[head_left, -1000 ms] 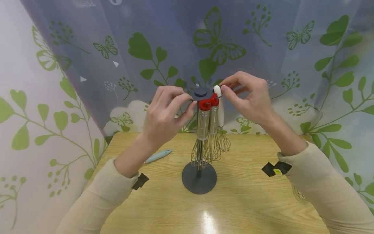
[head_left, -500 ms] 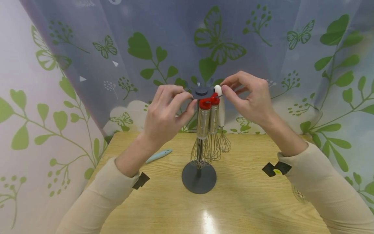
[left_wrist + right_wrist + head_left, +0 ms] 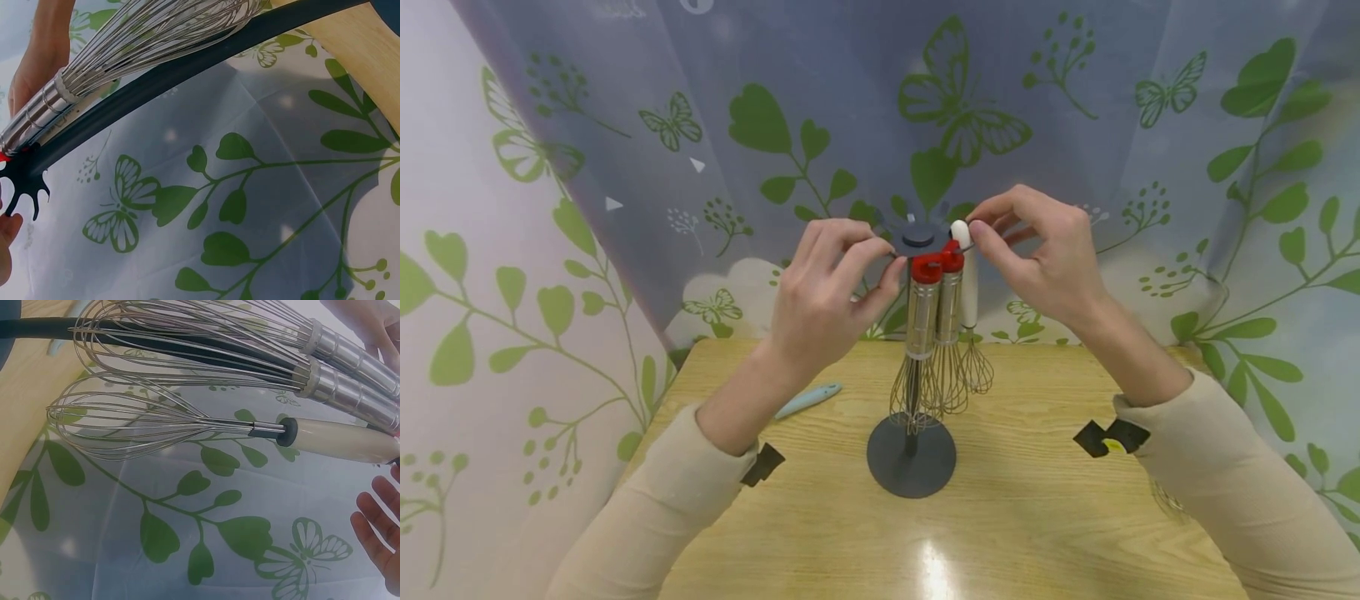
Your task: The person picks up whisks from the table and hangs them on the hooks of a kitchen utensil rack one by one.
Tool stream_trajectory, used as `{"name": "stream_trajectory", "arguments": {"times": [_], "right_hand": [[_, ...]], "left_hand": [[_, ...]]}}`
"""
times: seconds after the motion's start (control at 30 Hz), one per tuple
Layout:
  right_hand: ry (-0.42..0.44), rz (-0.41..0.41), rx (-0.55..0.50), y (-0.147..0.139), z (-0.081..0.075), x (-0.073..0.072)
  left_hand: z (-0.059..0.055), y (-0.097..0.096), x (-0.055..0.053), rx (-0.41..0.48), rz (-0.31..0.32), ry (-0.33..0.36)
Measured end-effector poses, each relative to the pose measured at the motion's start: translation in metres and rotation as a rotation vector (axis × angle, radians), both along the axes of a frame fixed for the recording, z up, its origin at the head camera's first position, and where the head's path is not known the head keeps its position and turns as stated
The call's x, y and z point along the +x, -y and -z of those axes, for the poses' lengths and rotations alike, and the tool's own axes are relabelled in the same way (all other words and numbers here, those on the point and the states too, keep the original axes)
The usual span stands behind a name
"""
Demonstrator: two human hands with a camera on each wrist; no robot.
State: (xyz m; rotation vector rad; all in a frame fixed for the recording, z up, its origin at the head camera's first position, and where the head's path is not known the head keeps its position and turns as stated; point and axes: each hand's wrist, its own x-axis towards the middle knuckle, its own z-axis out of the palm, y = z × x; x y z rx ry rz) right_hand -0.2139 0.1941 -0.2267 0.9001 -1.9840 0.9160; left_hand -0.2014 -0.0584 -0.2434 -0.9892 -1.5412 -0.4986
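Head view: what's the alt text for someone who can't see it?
A left hand and right hand pinch the hooked top of a dark stand hung with three whisks, two with red tops, one with a white handle. A pale blue handle lies on the wooden table.

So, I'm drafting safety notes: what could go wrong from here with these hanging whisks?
The whisk stand might tip or turn if the left hand and right hand, pinching its hooks, pull unevenly. The white-handled whisk hangs beside the right hand and might get knocked loose. The nearer red-topped whisk hangs close to the farther red-topped whisk, so they could tangle.
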Motion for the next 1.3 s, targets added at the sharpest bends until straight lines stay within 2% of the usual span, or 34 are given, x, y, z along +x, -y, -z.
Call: {"name": "stream_trajectory", "arguments": {"times": [0.8,1.03,1.3], "right_hand": [[-0.025,-0.025,-0.034,0.003,0.002,0.009],[-0.038,-0.031,-0.059,0.003,0.002,0.014],[-0.049,0.0,-0.035,0.0,0.001,0.02]], "left_hand": [[0.003,0.007,-0.008,0.008,-0.009,0.006],[0.003,0.006,-0.007,-0.003,-0.022,0.015],[0.003,0.003,-0.006,-0.012,-0.04,0.03]]}}
